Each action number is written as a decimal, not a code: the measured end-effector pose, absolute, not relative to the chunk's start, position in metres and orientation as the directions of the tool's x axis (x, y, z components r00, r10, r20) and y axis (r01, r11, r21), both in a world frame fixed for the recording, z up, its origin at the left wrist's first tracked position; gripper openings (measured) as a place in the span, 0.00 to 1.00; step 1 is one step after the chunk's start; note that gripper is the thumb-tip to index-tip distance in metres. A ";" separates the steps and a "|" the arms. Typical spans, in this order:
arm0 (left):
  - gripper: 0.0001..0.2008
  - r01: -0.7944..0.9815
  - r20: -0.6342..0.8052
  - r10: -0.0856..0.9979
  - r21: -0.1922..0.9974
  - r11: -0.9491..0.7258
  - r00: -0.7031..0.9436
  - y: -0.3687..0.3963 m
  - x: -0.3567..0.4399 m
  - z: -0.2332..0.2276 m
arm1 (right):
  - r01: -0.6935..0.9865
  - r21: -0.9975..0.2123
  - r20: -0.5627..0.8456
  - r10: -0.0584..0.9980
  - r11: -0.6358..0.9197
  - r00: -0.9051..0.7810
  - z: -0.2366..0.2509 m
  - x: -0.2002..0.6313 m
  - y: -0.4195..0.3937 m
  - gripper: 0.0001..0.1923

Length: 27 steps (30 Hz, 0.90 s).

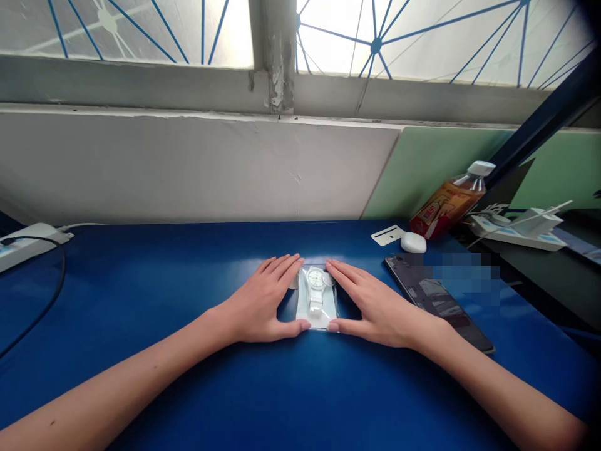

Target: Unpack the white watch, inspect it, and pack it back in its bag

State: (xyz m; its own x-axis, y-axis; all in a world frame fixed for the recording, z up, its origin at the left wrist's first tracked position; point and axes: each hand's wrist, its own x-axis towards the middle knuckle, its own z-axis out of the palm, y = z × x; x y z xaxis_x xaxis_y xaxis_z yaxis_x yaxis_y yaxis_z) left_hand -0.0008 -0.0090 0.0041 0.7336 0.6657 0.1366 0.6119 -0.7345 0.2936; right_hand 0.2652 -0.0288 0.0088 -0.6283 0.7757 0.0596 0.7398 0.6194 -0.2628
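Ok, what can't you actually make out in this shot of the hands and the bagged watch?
Head view only:
- watch dial: too small, under the glossy clear bag.
- Bag's side edges: covered by the left hand and right hand.
- Area beside the phone: pixelated.
- bottle label: too small.
- power strip: cut by the left edge.

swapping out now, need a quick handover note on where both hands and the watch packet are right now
Left hand: flat on the blue table, fingers and thumb against the left edge of the clear plastic packet holding a white wristwatch; nothing gripped.
Right hand: flat, framing the packet's right edge the same way.
Packet: lying flat between the hands, watch inside, face up.
Nearby, right: dark phone, small white oval case, white card, tilted bottle with an orange label.
Done: packet laid flat. Whether it is sealed cannot be seen.
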 end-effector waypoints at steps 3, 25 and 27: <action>0.38 0.631 0.153 0.684 0.286 -0.721 0.713 -0.010 -0.001 0.003 | 0.781 -0.260 0.109 0.821 0.568 -0.561 0.013 0.264 -0.031 0.37; 0.38 0.651 0.141 0.716 0.323 -0.686 0.684 -0.005 -0.002 0.002 | 0.730 -0.331 0.081 0.789 0.598 -0.610 0.019 0.274 -0.026 0.33; 0.39 0.650 0.141 0.717 0.332 -0.684 0.683 -0.003 -0.004 0.003 | 0.724 -0.331 0.065 0.780 0.605 -0.623 0.018 0.276 -0.026 0.35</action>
State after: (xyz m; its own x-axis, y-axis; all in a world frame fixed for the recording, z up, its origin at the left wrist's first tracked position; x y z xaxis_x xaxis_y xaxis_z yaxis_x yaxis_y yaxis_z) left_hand -0.0037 -0.0027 0.0030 0.6828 0.7168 0.1410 0.6497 -0.6841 0.3315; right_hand 0.2764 -0.0257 0.0184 -0.6225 0.7799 0.0652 0.7237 0.6054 -0.3312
